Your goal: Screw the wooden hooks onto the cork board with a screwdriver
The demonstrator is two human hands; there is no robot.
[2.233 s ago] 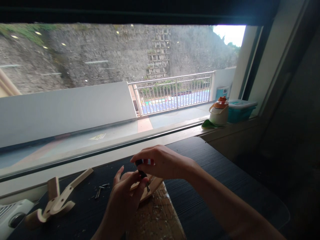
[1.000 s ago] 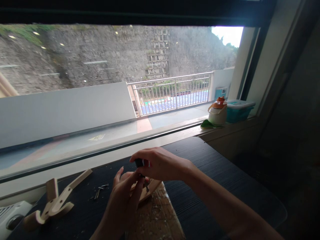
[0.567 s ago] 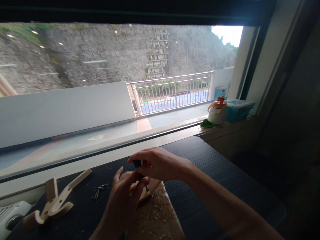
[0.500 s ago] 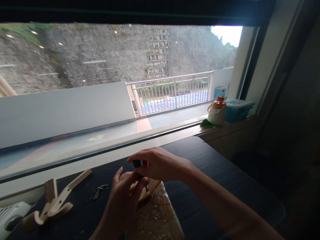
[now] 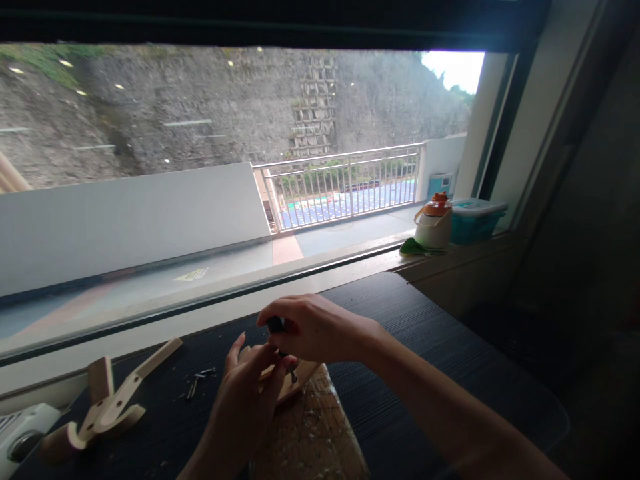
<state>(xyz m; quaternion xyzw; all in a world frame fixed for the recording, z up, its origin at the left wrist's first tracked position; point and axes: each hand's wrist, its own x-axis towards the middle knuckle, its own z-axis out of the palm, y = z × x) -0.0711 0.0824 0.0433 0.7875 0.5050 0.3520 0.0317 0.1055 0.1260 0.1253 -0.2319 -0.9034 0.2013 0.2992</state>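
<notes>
My right hand (image 5: 305, 327) is closed around the black handle of a tool, which looks like a screwdriver (image 5: 275, 325). The handle tilts over a curved wooden piece (image 5: 300, 385), partly covered by my hands. My left hand (image 5: 255, 377) pinches thumb and index finger together just below the handle; what they grip is hidden. Its other fingers lie over the wooden piece. Beside the left thumb, a small dark screw (image 5: 293, 375) shows against the wood. Underneath is a worn wooden board (image 5: 320, 433) with a scratched, shiny surface.
Several loose screws (image 5: 197, 381) lie on the dark table (image 5: 415, 360) left of my hands. Farther left are pale wooden parts with holes (image 5: 120, 400) and a white device (image 5: 25, 437). An orange-topped bottle (image 5: 434, 223), a green object (image 5: 415, 247) and a teal box (image 5: 477, 220) stand on the windowsill.
My right hand and the black handle have turned slightly, so less of the fingers' inner side shows. The left hand and wooden piece keep nearly the same place.
</notes>
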